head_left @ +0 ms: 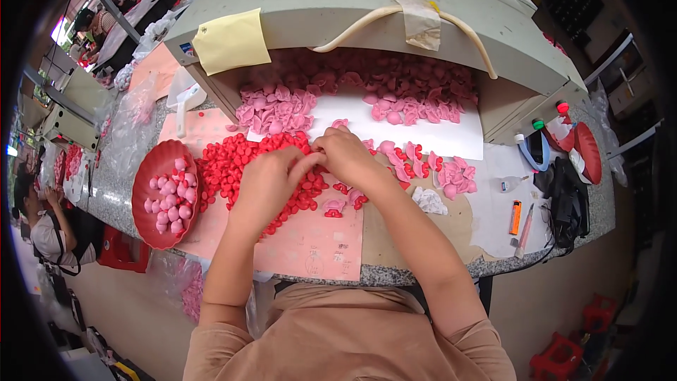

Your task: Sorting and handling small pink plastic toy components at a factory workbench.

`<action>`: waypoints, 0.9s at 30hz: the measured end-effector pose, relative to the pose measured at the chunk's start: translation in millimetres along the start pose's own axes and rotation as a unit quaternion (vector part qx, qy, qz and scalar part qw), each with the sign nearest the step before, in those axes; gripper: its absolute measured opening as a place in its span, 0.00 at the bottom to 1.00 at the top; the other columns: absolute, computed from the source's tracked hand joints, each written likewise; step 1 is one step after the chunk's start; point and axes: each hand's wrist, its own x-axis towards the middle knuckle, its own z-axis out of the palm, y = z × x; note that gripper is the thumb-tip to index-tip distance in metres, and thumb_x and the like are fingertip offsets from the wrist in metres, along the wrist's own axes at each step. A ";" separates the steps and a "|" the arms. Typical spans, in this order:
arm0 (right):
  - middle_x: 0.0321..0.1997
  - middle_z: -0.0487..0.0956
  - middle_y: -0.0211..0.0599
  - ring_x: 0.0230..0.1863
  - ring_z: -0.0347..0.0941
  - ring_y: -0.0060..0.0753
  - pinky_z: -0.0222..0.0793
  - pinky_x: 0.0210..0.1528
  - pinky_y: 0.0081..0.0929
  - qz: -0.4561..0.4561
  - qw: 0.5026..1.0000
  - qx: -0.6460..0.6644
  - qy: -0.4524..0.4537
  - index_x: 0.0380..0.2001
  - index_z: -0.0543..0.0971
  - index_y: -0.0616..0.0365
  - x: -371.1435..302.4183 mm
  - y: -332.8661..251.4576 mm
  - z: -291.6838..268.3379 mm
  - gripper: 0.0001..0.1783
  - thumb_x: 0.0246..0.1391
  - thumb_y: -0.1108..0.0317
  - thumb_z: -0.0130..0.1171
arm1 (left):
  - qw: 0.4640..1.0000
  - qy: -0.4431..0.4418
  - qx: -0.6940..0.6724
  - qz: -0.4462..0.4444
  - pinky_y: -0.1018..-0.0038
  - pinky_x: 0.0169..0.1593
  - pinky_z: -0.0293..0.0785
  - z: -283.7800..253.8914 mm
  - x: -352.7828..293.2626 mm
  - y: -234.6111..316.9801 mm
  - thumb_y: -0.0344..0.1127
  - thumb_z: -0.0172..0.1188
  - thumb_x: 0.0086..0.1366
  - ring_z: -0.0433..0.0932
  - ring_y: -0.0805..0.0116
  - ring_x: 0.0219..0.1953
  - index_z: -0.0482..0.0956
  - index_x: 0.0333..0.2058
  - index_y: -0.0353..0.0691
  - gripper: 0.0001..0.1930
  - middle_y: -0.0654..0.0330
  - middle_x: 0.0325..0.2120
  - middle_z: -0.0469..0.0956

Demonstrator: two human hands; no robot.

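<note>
My left hand (pixel 271 175) and my right hand (pixel 345 154) meet over the table, fingertips pinched together. Whatever lies between the fingers is hidden. A small pink piece (pixel 340 123) shows just past my right fingers; I cannot tell if it is held. Under and around my left hand spreads a heap of small glossy red pieces (pixel 229 162). Several pink pieces joined with red ones, like this one (pixel 333 208), lie beside and below my right hand. Just right of my right wrist sits a small cluster of pink petal-like pieces (pixel 457 178).
A red fluted bowl (pixel 143 222) of round pink pieces stands left. Ahead, a grey metal hood (pixel 451 42) covers piles of pink pieces (pixel 278 109). A white scoop (pixel 183 114), crumpled tissue (pixel 429 201), orange lighter (pixel 515 217) and black bag (pixel 568 204) lie around. Other people sit far left.
</note>
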 end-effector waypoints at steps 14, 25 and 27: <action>0.33 0.79 0.37 0.34 0.75 0.25 0.70 0.39 0.22 0.163 0.945 0.272 0.078 0.33 0.76 0.64 -36.9 -15.9 -49.9 0.08 0.53 0.71 0.60 | 0.982 0.042 0.142 0.117 0.59 0.38 0.73 96.9 160.6 -50.1 0.40 0.60 0.55 0.77 0.52 0.34 0.77 0.39 0.43 0.13 0.50 0.29 0.77; 0.41 0.77 0.35 0.39 0.73 0.23 0.71 0.44 0.21 0.163 0.711 0.665 0.162 0.49 0.72 0.62 -73.3 17.9 -68.2 0.14 0.59 0.73 0.53 | 0.950 0.095 -0.297 0.006 0.71 0.20 0.70 61.3 109.5 -9.8 0.46 0.43 0.69 0.73 0.66 0.17 0.71 0.37 0.39 0.16 0.57 0.21 0.73; 0.43 0.77 0.35 0.39 0.73 0.24 0.71 0.44 0.21 0.160 0.694 0.684 0.161 0.52 0.71 0.62 -74.7 17.9 -67.6 0.17 0.59 0.72 0.52 | 0.893 0.024 -0.445 -0.068 0.74 0.16 0.66 48.2 76.6 5.7 0.43 0.37 0.71 0.66 0.71 0.11 0.66 0.34 0.39 0.14 0.59 0.19 0.71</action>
